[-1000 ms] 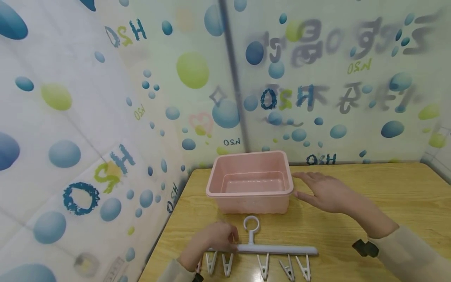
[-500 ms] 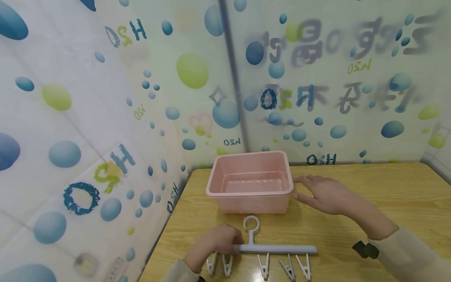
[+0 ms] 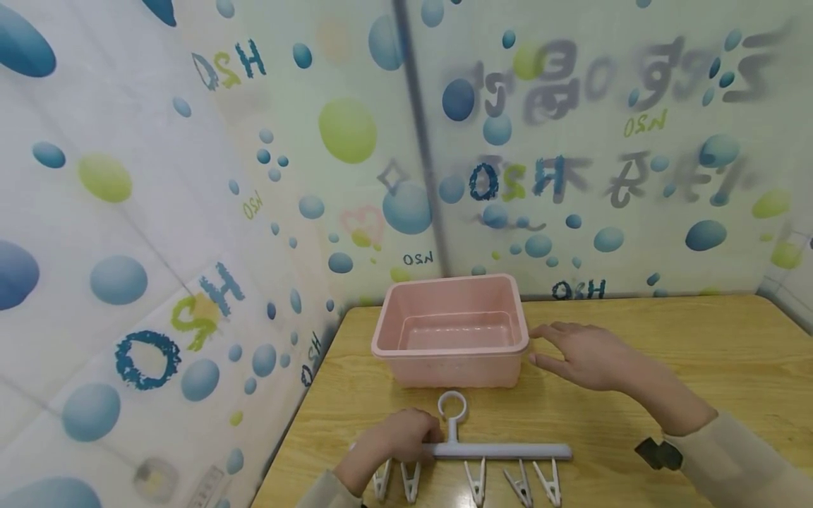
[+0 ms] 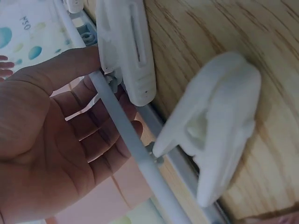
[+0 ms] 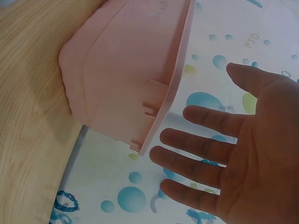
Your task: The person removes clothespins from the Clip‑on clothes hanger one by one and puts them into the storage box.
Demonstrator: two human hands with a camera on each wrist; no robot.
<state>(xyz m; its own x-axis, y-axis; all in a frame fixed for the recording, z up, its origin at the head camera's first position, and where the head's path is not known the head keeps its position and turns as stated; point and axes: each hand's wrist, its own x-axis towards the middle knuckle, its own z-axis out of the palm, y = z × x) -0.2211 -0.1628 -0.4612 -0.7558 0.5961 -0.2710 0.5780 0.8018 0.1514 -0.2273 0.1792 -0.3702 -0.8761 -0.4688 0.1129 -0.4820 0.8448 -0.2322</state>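
On the table lies a pale grey clip hanger (image 3: 502, 450), its ring hook upright toward the back and several white clips (image 3: 476, 482) hanging off the near side. My left hand (image 3: 403, 434) is over the bar left of the hook. In the left wrist view, its thumb and curled fingers hold the bar (image 4: 135, 144) beside a white clip (image 4: 126, 51); another clip (image 4: 224, 116) sits further along. Beyond the hanger stands a pink plastic tub (image 3: 454, 368) with nothing inside. My right hand (image 3: 587, 356) is beside the tub's right wall, fingers spread, palm bare in the right wrist view.
The wooden table (image 3: 718, 353) runs to the right and meets the back wall. A bubble-patterned curtain (image 3: 559, 141) covers the back and left sides, close behind the tub. The table's left edge (image 3: 298, 402) is near my left forearm.
My left hand has slid a little to the right along the bar, toward the hook. My right hand has dropped slightly lower beside the tub. Hanger and tub stay where they were.
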